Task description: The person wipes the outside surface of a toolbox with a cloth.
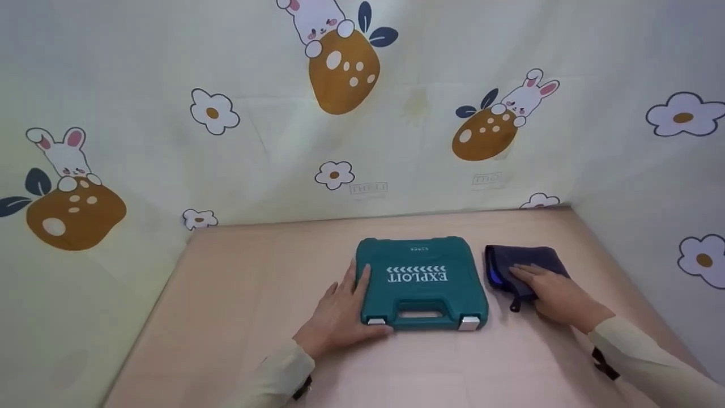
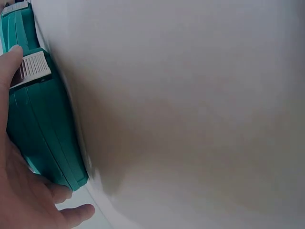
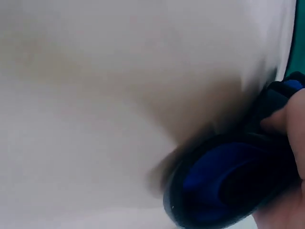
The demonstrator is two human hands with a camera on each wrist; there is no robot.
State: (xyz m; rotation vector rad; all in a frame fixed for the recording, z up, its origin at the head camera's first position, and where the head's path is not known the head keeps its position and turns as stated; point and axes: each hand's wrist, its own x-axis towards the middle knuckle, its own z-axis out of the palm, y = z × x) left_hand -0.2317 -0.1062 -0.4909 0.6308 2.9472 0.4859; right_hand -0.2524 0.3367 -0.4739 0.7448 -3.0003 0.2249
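Green case (image 1: 416, 258): lay flat on the surface (image 1: 238, 317).
Left hand (image 1: 340, 314): spread wide at one corner, likely bracing.
Right hand (image 1: 558, 296): rested straight fingers on dark pouch (image 1: 532, 255) (wrist view blurred), seemingly steadying it.

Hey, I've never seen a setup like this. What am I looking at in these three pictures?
There's no robot here, just a person's two bare hands. The wide picture comes from a camera on the head, looking forward and down. The two closer pictures come from cameras worn on each wrist.

On the beige covered surface lie a teal EXPLOIT carrying case with a handle and two latches, and a dark navy pouch with a blue inside. The left hand touches the case's near left corner, its thumb by a latch. The right hand rests on the pouch. Neither thing appears lifted.
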